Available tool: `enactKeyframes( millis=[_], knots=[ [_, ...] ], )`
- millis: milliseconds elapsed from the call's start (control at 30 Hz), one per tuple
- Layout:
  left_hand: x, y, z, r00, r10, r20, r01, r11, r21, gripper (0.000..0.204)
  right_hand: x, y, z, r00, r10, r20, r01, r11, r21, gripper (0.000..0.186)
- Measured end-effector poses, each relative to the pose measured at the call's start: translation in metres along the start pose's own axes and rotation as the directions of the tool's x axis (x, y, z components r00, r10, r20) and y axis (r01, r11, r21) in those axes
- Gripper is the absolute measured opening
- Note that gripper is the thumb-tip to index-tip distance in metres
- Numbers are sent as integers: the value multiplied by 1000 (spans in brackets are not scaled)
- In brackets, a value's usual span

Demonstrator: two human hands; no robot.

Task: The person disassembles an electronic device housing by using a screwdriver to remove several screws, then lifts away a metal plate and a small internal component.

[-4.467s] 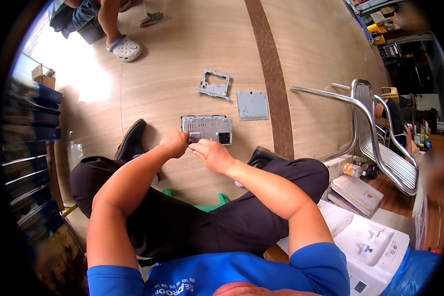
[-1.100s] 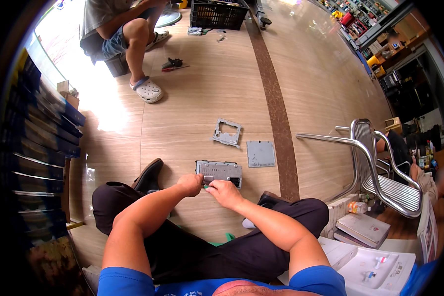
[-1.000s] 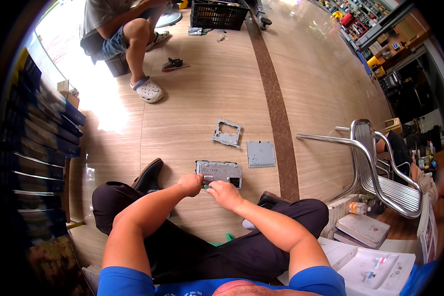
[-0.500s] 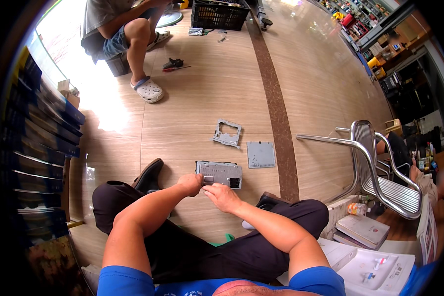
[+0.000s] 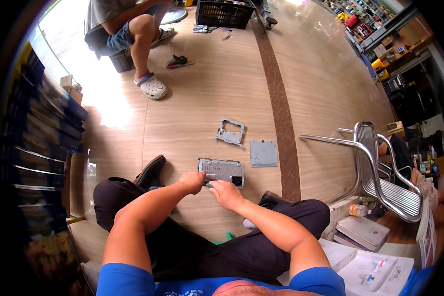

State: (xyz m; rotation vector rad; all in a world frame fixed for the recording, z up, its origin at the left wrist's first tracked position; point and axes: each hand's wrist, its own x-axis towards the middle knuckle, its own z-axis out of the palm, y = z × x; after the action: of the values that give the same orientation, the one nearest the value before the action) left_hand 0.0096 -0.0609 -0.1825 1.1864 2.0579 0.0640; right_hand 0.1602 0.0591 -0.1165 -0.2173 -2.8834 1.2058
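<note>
A silver metal car stereo (image 5: 224,168) lies on the floor in front of my legs, a black connector socket at its right end. My left hand (image 5: 192,182) is closed on its near left corner; the fingertips are partly hidden. Beside it, my right hand (image 5: 226,194) is closed, with a bit of a small green thing (image 5: 209,185) showing at its fingertips. The rest of that thing is hidden. Beyond the stereo lie a grey metal bracket (image 5: 229,138) with a large opening and a flat grey cover plate (image 5: 263,153).
A person in white clogs (image 5: 154,87) sits at the far left, near a dark tool (image 5: 176,60) on the floor. A black crate (image 5: 224,15) stands at the back. On the right are a metal chair (image 5: 387,167), books (image 5: 362,231) and a white panel (image 5: 380,271).
A green bit now shows at my right fingertips, by the stereo's near edge. Both hands stay close to the same spot. The whole view has shifted slightly.
</note>
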Motion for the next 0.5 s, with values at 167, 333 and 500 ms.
enactKeyframes(
  millis=[167,333,500],
  knots=[
    [-3,4,-6,1000,2,4,-2,1000,5,25,-2,-8,-5,997,-66,30,68,996,-65,21],
    [-1,7,-7,1000,-16,20,16,1000,19,26,0,-1,-3,999,-52,-3,52,993,107,20],
    [3,-5,6,999,31,-43,-31,1000,2,23,6,-3,-4,997,-1,-74,13,986,167,22]
  ],
)
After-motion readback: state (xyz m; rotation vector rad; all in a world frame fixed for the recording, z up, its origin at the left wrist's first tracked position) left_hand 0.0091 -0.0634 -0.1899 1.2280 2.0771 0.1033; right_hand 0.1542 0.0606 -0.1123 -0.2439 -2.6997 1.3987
